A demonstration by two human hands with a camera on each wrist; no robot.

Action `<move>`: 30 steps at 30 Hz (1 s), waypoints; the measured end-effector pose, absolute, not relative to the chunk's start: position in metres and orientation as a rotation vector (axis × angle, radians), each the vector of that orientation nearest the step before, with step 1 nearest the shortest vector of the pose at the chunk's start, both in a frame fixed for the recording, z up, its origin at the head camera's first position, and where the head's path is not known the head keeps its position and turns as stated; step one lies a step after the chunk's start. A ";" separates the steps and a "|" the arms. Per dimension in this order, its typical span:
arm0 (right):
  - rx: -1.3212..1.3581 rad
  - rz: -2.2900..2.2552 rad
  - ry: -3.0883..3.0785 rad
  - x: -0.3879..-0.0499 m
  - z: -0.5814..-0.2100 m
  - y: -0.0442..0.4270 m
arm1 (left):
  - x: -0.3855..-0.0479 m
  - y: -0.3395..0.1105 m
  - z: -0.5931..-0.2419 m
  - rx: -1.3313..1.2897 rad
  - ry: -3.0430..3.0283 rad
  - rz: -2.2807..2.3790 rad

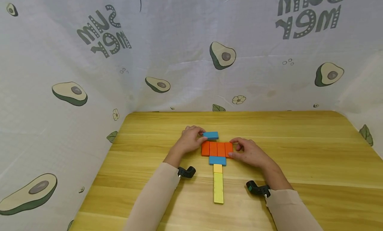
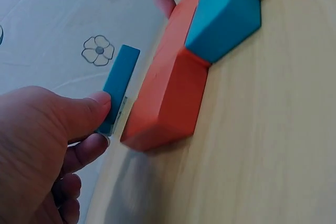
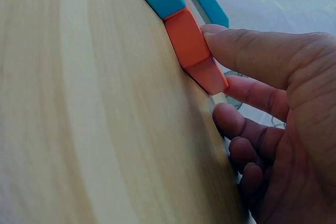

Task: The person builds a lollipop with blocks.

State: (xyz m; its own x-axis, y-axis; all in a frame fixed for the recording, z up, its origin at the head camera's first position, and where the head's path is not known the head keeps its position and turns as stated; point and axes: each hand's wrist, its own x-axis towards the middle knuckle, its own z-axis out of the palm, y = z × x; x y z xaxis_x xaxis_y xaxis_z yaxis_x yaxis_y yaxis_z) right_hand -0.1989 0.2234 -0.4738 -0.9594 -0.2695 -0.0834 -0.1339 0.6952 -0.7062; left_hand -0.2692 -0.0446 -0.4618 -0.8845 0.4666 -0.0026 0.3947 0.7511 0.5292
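Note:
My left hand pinches one end of a blue block between thumb and fingers. In the left wrist view this blue block is tilted and held beyond the far side of a row of several orange blocks. The right hand has its thumb and index finger on the two ends of the rightmost orange block. Against the near side of the row lies another blue block. Below it come a small light-orange block and a long yellow strip, in line.
The blocks lie on a wood-grain table. A white cloth printed with avocados hangs behind it and along the sides. Each wrist wears a black camera, the left camera and the right camera.

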 end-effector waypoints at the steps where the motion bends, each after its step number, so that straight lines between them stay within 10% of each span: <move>1: -0.329 -1.115 2.724 -0.199 -0.474 0.223 | -0.269 -0.042 -0.462 0.697 2.809 0.799; 30: -0.253 -1.079 2.740 -0.198 -0.473 0.222 | -0.271 -0.016 -0.464 0.649 2.774 0.707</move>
